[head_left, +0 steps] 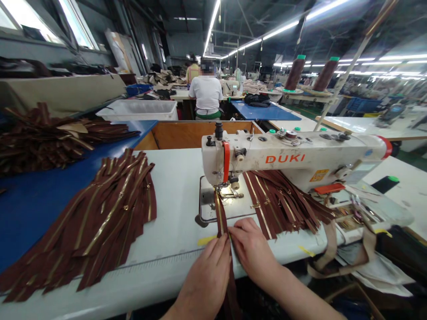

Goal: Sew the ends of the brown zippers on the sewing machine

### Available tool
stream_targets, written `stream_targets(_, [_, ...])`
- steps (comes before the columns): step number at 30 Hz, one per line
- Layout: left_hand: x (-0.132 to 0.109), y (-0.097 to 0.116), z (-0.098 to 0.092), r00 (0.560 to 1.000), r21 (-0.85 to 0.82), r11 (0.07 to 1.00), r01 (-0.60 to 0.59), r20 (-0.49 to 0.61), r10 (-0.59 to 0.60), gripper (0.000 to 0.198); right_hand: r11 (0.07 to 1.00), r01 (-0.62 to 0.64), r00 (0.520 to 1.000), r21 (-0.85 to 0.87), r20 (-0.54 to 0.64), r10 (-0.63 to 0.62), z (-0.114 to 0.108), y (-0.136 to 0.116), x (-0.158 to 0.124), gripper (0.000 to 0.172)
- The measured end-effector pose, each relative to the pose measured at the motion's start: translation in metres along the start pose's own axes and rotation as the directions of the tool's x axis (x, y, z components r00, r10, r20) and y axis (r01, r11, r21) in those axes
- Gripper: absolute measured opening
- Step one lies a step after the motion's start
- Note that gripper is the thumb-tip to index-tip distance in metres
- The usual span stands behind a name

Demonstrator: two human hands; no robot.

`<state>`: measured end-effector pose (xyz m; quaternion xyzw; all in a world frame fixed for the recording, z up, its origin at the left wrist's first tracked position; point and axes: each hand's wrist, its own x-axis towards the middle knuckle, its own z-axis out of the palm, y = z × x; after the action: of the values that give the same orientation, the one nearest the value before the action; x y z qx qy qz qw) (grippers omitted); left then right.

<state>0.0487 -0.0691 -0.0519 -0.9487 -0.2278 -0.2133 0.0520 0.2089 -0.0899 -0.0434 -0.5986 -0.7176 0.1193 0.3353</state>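
A brown zipper (220,218) with gold teeth runs from under the presser foot of the white sewing machine (287,153) toward me, and its tail hangs over the table's front edge. My left hand (210,271) lies over the zipper with its fingers pressed together on the tape. Just to the right, my right hand (250,244) pinches the zipper's edge between thumb and fingers. The two sets of fingertips nearly meet. The machine's lamp lights the needle plate (230,193).
A pile of brown zippers (120,209) covers the table's left side; more zippers (280,200) lie under the machine arm. Another heap (43,138) rests on the blue table (76,178). Thread cones (295,73) stand behind. A person in a white shirt (206,93) sits ahead.
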Motion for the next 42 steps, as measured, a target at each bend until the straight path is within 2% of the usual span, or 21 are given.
stream_targets(6, [0.011, 0.001, -0.002, 0.998, 0.008, 0.998, 0.06, 0.002, -0.06, 0.037, 1.0, -0.015, 0.999, 0.016, -0.036, 0.016, 0.002, -0.002, 0.001, 0.019])
stream_targets(13, [0.013, 0.001, -0.005, 0.999, -0.004, 1.0, 0.031, 0.014, -0.03, 0.038, 1.0, 0.012, 0.999, 0.014, -0.041, -0.012, 0.004, -0.003, 0.0, 0.02])
stream_targets(22, [0.014, 0.0, -0.007, 0.999, -0.067, 0.997, 0.044, 0.012, -0.043, 0.036, 0.993, 0.081, 0.997, -0.091, -0.01, -0.082, 0.007, 0.0, 0.0, 0.019])
stream_targets(31, [0.016, -0.001, -0.013, 0.999, -0.124, 0.992, 0.035, 0.035, -0.031, 0.037, 0.941, 0.136, 0.982, -0.309, 0.168, -0.087, 0.003, -0.002, 0.005, 0.014])
stream_targets(36, [0.011, -0.011, -0.012, 1.0, -0.182, 0.983, -0.026, -0.022, 0.022, 0.037, 0.907, 0.191, 0.968, -0.375, 0.224, -0.111, -0.001, -0.005, 0.007, 0.017])
stream_targets(39, [0.01, -0.024, -0.011, 0.996, -0.233, 0.973, -0.001, -0.087, -0.02, 0.033, 0.896, 0.211, 0.966, -0.391, 0.226, -0.129, -0.001, -0.005, 0.007, 0.014])
stream_targets(42, [0.018, -0.039, -0.011, 0.998, -0.177, 0.984, -0.03, -0.068, 0.018, 0.033, 0.891, 0.231, 0.963, -0.391, 0.221, -0.153, -0.001, -0.006, 0.007, 0.012])
